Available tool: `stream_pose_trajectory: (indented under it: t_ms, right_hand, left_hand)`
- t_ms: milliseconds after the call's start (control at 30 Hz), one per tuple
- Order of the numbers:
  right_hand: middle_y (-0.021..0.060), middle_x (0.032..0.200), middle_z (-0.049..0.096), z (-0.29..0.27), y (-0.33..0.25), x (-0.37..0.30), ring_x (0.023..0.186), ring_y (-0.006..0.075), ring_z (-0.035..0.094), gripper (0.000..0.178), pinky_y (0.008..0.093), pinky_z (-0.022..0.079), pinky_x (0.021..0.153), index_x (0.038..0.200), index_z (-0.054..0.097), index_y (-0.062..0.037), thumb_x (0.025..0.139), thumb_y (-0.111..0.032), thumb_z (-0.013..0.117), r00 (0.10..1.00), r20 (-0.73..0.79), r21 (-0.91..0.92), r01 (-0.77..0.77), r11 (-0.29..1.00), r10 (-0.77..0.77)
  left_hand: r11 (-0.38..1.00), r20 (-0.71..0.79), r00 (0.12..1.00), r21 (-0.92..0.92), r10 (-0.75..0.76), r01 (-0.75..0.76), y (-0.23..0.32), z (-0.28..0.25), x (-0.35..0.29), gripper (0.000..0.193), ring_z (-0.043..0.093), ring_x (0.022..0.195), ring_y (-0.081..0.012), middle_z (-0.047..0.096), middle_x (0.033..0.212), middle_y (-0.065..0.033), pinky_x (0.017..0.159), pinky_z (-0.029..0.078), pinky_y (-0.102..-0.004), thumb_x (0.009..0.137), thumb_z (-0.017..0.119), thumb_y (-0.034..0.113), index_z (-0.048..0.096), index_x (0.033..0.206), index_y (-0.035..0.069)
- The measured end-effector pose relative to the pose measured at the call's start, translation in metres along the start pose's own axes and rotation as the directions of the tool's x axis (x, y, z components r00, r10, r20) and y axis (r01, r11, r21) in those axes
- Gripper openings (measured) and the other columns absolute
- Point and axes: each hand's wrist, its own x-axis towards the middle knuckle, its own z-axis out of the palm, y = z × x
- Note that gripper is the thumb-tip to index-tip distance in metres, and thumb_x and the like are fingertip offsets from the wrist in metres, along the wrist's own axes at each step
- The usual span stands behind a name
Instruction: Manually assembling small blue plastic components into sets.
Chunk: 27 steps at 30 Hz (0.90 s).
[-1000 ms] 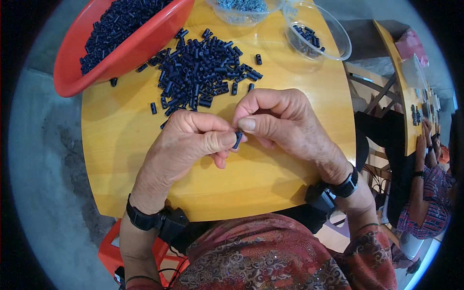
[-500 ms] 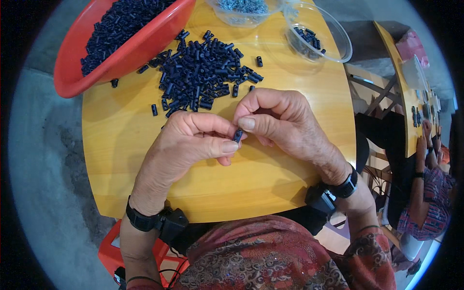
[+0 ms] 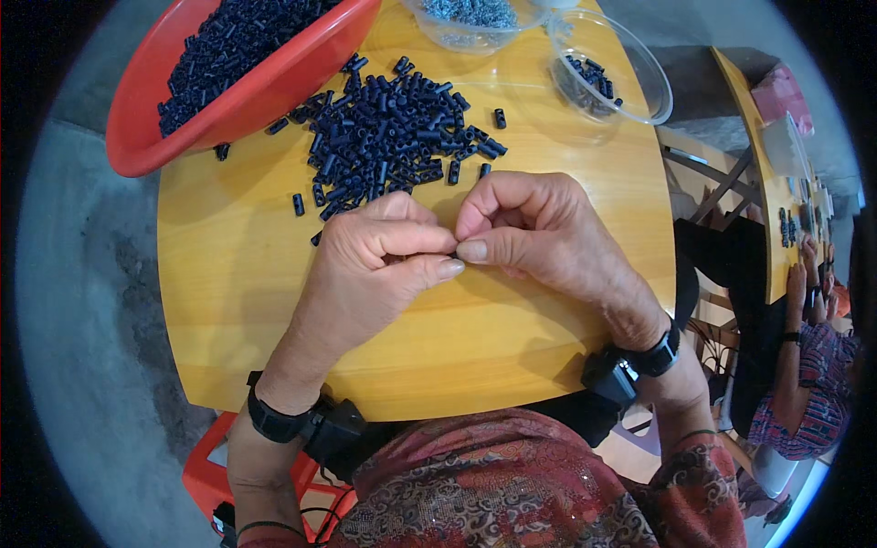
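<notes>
My left hand (image 3: 356, 265) is closed in a pinch on a small dark plastic cylinder (image 3: 454, 257), which the fingers almost wholly cover. Thumb and forefinger of my right hand (image 3: 553, 228) press together at the far end of that piece. Whether they hold some tiny part there is hidden. Both hands meet above the yellow table (image 3: 493, 356), just nearer than a heap of dark cylinders (image 3: 384, 137). Several of these cylinders show a hole in the side, and a few lie loose around the heap.
A red basin (image 3: 247, 105) full of dark cylinders tilts at the far left. Beyond the heap stands a clear bowl (image 3: 501, 40) of small shiny metal parts (image 3: 470, 13). Right of it, a clear tub (image 3: 664, 102) holds some cylinders. Another person's hands (image 3: 808, 265) are over a second table (image 3: 754, 151).
My left hand has turned and its fingers have closed further over the cylinder, which showed plainly before. My right fingertips stay against it. The whole view has shifted slightly.
</notes>
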Motion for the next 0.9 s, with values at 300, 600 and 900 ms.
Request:
stream_pose_trajectory:
  t_ms: [300, 600, 900]
  right_hand:
    - [0.0003, 0.069, 0.059, 0.003, 0.01, 0.001, 0.064, 0.0049, 0.052, 0.006, 0.0217, 0.044, 0.057, 0.078, 0.062, -0.0005, 0.078, -0.001, 0.068, 0.997, -0.042, -0.141, 0.065, 0.988, -0.071]
    - [-0.0001, 0.064, 0.058, 0.007, 0.011, 0.001, 0.061, 0.0044, 0.05, 0.007, 0.0229, 0.042, 0.054, 0.076, 0.062, -0.0007, 0.076, -0.003, 0.068, 0.995, -0.092, -0.235, 0.026, 0.972, -0.048]
    - [-0.0013, 0.07, 0.06, 0.008, -0.004, 0.001, 0.066, 0.0046, 0.054, 0.007, 0.0206, 0.045, 0.057, 0.078, 0.063, -0.0005, 0.078, -0.004, 0.069, 0.997, -0.053, -0.168, -0.064, 0.984, 0.056]
  left_hand:
    - [0.955, -0.048, 0.983, 0.249, 0.177, -0.159, -0.004, 0.009, 0.001, 0.009, 0.059, 0.061, -0.0193, 0.059, 0.07, -0.0074, 0.055, 0.045, -0.0294, 0.068, 0.069, -0.001, 0.066, 0.077, 0.001]
    - [0.925, -0.142, 0.972, 0.358, 0.187, -0.126, -0.003, 0.019, -0.01, 0.013, 0.059, 0.065, -0.0194, 0.059, 0.073, -0.0078, 0.058, 0.046, -0.0287, 0.067, 0.071, 0.0, 0.065, 0.078, -0.001]
    - [0.904, -0.185, 0.949, 0.393, 0.256, -0.167, -0.005, 0.019, -0.013, 0.011, 0.059, 0.064, -0.0226, 0.057, 0.071, -0.0077, 0.055, 0.047, -0.0324, 0.066, 0.071, 0.003, 0.065, 0.075, 0.004]
